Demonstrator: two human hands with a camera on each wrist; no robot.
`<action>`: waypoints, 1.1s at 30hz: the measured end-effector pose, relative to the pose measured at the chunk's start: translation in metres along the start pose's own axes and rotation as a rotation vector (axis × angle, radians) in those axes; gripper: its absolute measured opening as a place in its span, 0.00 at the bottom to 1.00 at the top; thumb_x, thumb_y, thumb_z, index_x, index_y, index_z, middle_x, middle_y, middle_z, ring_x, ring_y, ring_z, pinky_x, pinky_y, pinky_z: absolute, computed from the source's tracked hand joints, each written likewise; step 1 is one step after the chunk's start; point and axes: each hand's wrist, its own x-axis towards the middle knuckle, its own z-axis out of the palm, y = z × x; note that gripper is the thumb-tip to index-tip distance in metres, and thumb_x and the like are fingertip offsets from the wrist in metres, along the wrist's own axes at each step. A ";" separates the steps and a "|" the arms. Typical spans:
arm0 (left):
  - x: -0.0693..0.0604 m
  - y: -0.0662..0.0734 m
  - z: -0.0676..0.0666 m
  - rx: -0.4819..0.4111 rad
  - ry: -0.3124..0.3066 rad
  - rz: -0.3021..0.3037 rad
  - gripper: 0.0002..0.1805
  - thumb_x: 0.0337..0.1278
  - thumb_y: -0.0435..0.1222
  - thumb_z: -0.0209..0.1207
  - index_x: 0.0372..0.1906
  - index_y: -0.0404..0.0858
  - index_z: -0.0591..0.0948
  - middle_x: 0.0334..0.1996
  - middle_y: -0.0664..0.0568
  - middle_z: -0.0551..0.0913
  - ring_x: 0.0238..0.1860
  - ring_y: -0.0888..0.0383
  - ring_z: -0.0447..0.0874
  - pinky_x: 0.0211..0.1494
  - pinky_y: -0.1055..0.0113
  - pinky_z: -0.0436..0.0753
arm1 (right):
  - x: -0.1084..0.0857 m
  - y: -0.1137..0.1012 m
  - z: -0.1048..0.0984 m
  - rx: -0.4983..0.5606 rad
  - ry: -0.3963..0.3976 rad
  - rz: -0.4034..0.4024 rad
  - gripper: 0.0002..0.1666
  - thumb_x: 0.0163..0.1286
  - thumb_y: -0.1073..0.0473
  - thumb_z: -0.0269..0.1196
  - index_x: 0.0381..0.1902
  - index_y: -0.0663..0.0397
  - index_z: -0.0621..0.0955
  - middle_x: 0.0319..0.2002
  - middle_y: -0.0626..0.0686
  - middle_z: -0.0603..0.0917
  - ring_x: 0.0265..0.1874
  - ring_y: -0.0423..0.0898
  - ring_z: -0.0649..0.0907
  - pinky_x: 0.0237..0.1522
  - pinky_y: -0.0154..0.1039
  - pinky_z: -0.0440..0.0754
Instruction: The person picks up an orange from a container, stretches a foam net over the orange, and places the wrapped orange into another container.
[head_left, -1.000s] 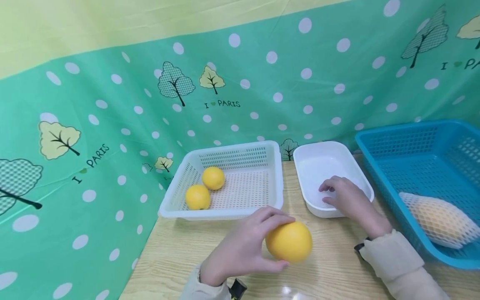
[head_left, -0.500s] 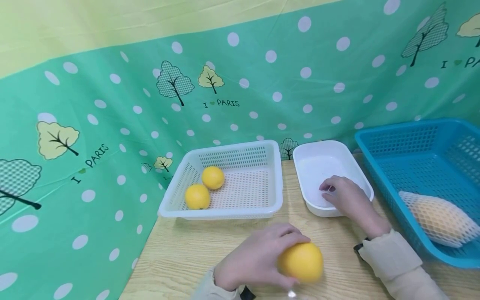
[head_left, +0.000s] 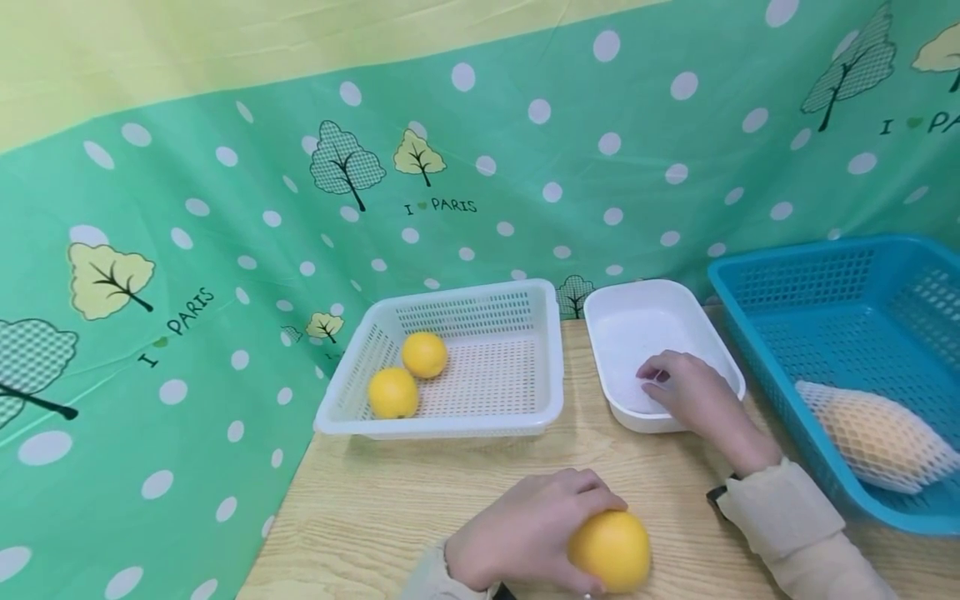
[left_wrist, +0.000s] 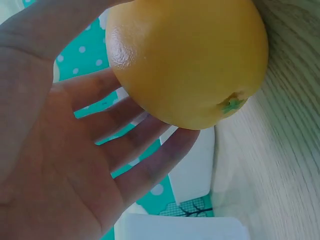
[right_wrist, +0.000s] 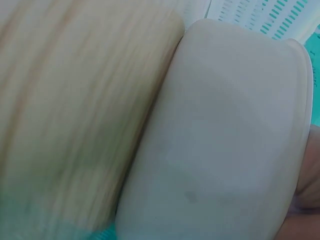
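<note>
Near the front of the wooden table, my left hand (head_left: 536,533) grips a round yellow fruit (head_left: 611,552) from its left side, thumb low and fingers over the top. The left wrist view shows the same fruit (left_wrist: 190,60) close up, with a small green stem end, against the fingers (left_wrist: 145,140). My right hand (head_left: 693,400) hangs loosely curled inside a white oval container (head_left: 641,312), with nothing clearly seen between its fingers. In the right wrist view the container's outer wall (right_wrist: 215,125) hides most of that hand (right_wrist: 307,185).
A white slotted basket (head_left: 457,427) at the back left holds two yellow fruits (head_left: 424,355). On the right stands a blue basket (head_left: 780,392) with a fruit in white foam netting (head_left: 873,433). A green patterned cloth (head_left: 480,175) hangs behind and at the left.
My left hand has moved with the fruit toward the table's front and slightly right. Thumb and fingers of the right hand have come a little nearer each other inside the white container.
</note>
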 end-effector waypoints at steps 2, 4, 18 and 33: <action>0.000 0.001 0.002 0.005 0.007 -0.007 0.35 0.41 0.57 0.73 0.58 0.54 0.78 0.49 0.67 0.77 0.45 0.74 0.73 0.47 0.86 0.69 | 0.000 0.000 0.000 0.001 -0.001 -0.001 0.15 0.66 0.63 0.68 0.50 0.63 0.83 0.46 0.64 0.85 0.47 0.61 0.81 0.55 0.62 0.79; -0.001 0.001 0.003 0.002 0.011 -0.015 0.35 0.41 0.57 0.73 0.58 0.54 0.78 0.49 0.67 0.77 0.45 0.74 0.73 0.46 0.86 0.69 | 0.000 0.000 0.000 0.004 -0.001 -0.004 0.16 0.66 0.63 0.67 0.50 0.63 0.83 0.47 0.64 0.85 0.47 0.61 0.81 0.56 0.62 0.79; 0.001 0.002 0.008 -0.021 -0.006 -0.065 0.36 0.45 0.60 0.70 0.61 0.53 0.76 0.51 0.67 0.76 0.47 0.74 0.73 0.47 0.85 0.71 | -0.002 0.000 -0.005 0.024 0.027 -0.008 0.17 0.69 0.63 0.64 0.53 0.64 0.82 0.51 0.66 0.84 0.50 0.63 0.82 0.55 0.62 0.79; 0.002 0.002 0.007 -0.053 -0.026 -0.080 0.37 0.45 0.59 0.71 0.62 0.52 0.75 0.52 0.66 0.76 0.48 0.73 0.73 0.48 0.84 0.72 | -0.008 -0.007 -0.026 0.058 0.265 -0.106 0.18 0.67 0.64 0.66 0.55 0.62 0.82 0.51 0.66 0.84 0.43 0.62 0.83 0.45 0.61 0.84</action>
